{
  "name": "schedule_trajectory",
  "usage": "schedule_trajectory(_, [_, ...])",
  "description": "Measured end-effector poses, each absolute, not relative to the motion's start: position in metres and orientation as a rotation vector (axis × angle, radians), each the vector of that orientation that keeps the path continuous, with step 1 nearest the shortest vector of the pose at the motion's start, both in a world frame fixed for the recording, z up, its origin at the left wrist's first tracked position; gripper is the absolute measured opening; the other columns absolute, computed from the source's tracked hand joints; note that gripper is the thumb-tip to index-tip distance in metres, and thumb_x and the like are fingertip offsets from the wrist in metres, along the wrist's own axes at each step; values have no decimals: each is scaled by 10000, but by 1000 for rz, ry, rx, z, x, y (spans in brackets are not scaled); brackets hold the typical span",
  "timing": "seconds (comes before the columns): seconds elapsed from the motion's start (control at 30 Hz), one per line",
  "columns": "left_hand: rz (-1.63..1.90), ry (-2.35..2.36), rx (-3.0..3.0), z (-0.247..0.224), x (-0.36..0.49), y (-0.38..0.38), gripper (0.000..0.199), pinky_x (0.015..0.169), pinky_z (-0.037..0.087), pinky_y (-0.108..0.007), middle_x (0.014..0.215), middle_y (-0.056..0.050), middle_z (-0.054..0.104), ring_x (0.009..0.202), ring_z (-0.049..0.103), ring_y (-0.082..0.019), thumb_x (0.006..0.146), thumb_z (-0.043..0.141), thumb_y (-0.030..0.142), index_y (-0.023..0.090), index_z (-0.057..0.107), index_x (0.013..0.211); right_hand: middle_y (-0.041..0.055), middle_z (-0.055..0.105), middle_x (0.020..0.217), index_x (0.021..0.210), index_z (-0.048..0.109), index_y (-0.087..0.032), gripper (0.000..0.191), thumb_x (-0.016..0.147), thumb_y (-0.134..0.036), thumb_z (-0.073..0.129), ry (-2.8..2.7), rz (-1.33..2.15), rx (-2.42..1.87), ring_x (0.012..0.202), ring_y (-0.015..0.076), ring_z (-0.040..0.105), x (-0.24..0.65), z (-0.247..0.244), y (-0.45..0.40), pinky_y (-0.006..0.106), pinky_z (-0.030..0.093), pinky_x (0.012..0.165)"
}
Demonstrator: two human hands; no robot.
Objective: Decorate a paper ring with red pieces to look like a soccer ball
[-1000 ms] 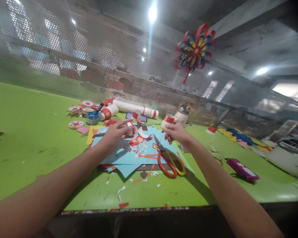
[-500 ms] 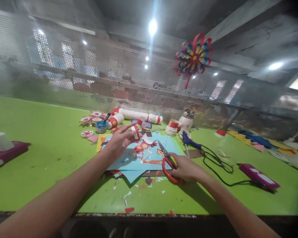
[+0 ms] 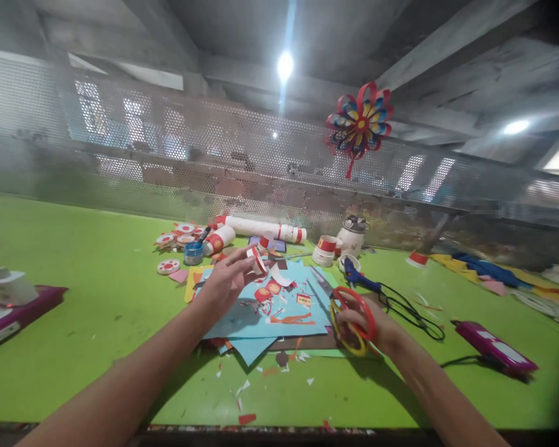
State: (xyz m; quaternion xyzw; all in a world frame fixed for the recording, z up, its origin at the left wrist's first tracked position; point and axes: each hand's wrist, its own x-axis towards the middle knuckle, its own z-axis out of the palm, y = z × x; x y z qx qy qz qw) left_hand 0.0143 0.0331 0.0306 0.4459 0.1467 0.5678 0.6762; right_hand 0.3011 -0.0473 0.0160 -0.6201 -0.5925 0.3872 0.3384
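Note:
My left hand [image 3: 221, 285] pinches a small round white piece with a red band [image 3: 257, 261], held above sheets of light blue paper [image 3: 245, 327]. In my right hand [image 3: 377, 329] is a pair of scissors [image 3: 370, 310] with red and yellow handles. Their blades point away and to the left, over the right edge of the paper, apart from the round piece. Red paper cutouts [image 3: 263, 293], a curved white scrap [image 3: 281, 276] and orange strips [image 3: 291, 319] lie on the blue sheets between my hands.
A blue glue gun [image 3: 361, 276] with a black cord lies right of the paper, near a purple power strip [image 3: 494, 351]. Behind are a blue jar [image 3: 194, 253], a long white tube [image 3: 261, 228] and a white jug [image 3: 353, 234]. Scraps litter the green table [image 3: 121, 298].
My right hand has shifted right and turned the scissors, so both handle loops now face me. My left hand keeps its pinch on the round piece. The view has tilted up slightly.

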Motion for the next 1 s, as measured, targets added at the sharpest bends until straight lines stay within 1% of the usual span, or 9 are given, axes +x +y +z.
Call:
schedule_trajectory(0.1, [1307, 307, 974, 37, 11, 31, 242, 892, 534, -334, 978, -68, 726, 922, 696, -211, 783, 700, 178, 145, 700, 1023, 12, 625, 776, 891, 538, -198, 204, 765, -339, 615, -1545, 963, -1397, 724, 203, 683, 295, 22, -52, 363, 568, 739])
schedule_trajectory(0.2, [1333, 291, 947, 43, 7, 30, 193, 875, 546, -310, 928, -58, 726, 887, 698, -194, 791, 691, 169, 137, 705, 981, 57, 640, 920, 926, 554, -196, 259, 741, -348, 652, -1603, 919, -1266, 877, 266, 696, 285, 32, -52, 422, 536, 853])
schedule_trajectory(0.33, [1344, 286, 926, 47, 3, 29, 275, 848, 569, -372, 914, -58, 718, 883, 706, -229, 815, 677, 192, 157, 671, 1087, 83, 655, 995, 1189, 499, -199, 569, 676, -362, 682, -1708, 886, -1155, 1028, 318, 647, 264, 46, -51, 450, 479, 923])
schedule_trajectory(0.4, [1364, 299, 914, 49, 2, 29, 284, 818, 581, -370, 921, -48, 714, 845, 707, -214, 819, 674, 193, 165, 659, 1101, 70, 634, 977, 1240, 439, -200, 605, 699, -366, 652, -1734, 899, -1163, 1013, 290, 634, 252, 51, -48, 419, 485, 889])
schedule_trajectory(0.53, [1438, 336, 886, 49, 2, 32, 308, 810, 577, -312, 905, -23, 715, 770, 687, -143, 799, 687, 145, 164, 648, 1104, 12, 550, 872, 1102, 461, -207, 365, 823, -398, 597, -1783, 906, -1237, 815, 188, 571, 229, 51, -41, 312, 471, 720])
schedule_trajectory(0.63, [1455, 359, 891, 49, 2, 32, 372, 820, 564, -310, 893, -27, 725, 789, 696, -152, 776, 711, 127, 158, 639, 1140, -42, 460, 763, 1045, 477, -204, 316, 830, -381, 627, -1834, 843, -1269, 676, 139, 434, 219, 47, -39, 271, 398, 637])
schedule_trajectory(0.7, [1455, 374, 899, 49, 3, 31, 398, 819, 557, -312, 913, -44, 734, 825, 702, -170, 766, 727, 129, 150, 637, 1154, -54, 428, 740, 1032, 484, -199, 308, 813, -343, 646, -1885, 768, -1316, 650, 132, 377, 216, 46, -42, 262, 367, 612])
schedule_trajectory(0.87, [1465, 412, 912, 50, 7, 23, 439, 834, 539, -329, 985, -81, 743, 890, 701, -204, 738, 767, 147, 146, 646, 1159, -11, 494, 844, 1051, 508, -205, 298, 846, -387, 622, -1998, 557, -1460, 717, 159, 442, 220, 40, -50, 274, 405, 648])
schedule_trajectory(1.0, [1432, 495, 934, 49, 9, 20, 487, 848, 526, -358, 959, -90, 751, 875, 704, -223, 701, 806, 183, 153, 658, 1164, 4, 534, 883, 1058, 511, -230, 257, 887, -403, 592, -2034, 476, -1497, 733, 173, 490, 224, 33, -52, 290, 425, 662])
